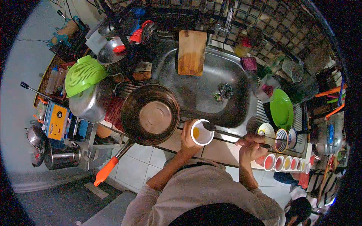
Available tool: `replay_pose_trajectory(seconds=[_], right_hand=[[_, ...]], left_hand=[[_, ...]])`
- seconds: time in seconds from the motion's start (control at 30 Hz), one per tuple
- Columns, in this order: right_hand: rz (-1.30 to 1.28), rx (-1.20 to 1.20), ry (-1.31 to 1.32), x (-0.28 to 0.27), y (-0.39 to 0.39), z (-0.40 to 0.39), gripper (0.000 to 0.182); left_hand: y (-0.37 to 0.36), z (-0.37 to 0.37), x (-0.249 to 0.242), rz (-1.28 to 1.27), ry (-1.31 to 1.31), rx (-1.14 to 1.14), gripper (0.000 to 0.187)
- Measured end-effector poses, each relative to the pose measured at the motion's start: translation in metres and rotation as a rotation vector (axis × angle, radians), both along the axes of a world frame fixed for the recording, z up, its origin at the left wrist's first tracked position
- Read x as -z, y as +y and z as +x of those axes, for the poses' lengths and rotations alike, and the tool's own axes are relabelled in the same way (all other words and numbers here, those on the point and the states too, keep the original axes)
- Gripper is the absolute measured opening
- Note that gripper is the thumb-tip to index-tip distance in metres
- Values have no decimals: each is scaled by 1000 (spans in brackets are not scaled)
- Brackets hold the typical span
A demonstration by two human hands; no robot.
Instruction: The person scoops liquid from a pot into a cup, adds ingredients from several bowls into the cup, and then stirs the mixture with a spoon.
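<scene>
My left hand [189,138] is wrapped round a white cup [208,138], its mouth tipped toward the camera and orange-yellow liquid showing inside. From the right, my right hand [252,147] grips a long thin utensil [230,134] with a dark, spatula-like head, which overlaps the cup's rim. Left of the cup sits a deep frying pan [154,113] with an orange handle. Close to my right hand stand a white bowl [267,130] with yellow traces and an orange-striped bowl [281,140]. Several small cups [279,163] with red or yellow contents line the counter edge below them.
A steel sink [222,107] lies ahead, with a wooden cutting board [191,52] across its back edge and a scrubber [225,90] inside. A green plate [282,109] leans at the right. A green colander [85,75] rests on a metal pot [90,103] at the left.
</scene>
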State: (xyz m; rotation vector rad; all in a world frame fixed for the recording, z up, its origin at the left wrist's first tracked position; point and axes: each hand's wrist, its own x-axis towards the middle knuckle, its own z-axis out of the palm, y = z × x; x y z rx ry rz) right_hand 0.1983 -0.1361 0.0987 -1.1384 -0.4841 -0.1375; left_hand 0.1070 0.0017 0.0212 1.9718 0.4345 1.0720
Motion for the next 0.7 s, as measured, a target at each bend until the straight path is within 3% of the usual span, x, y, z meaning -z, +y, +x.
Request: replay_pose_trajectory(seconds=[0.27,0.37,0.7], right_hand=[[-119,-39,-112,14,-3,4,50],[-24,-51,-11,7,-2,2,48],[-1,-1,31,7,-2,1,44]], left_hand=[[-1,0,17,-155,-23,48,68],[0,-1,11,-58,16,-1,67],[-1,-1,5,-77,47,9,64]])
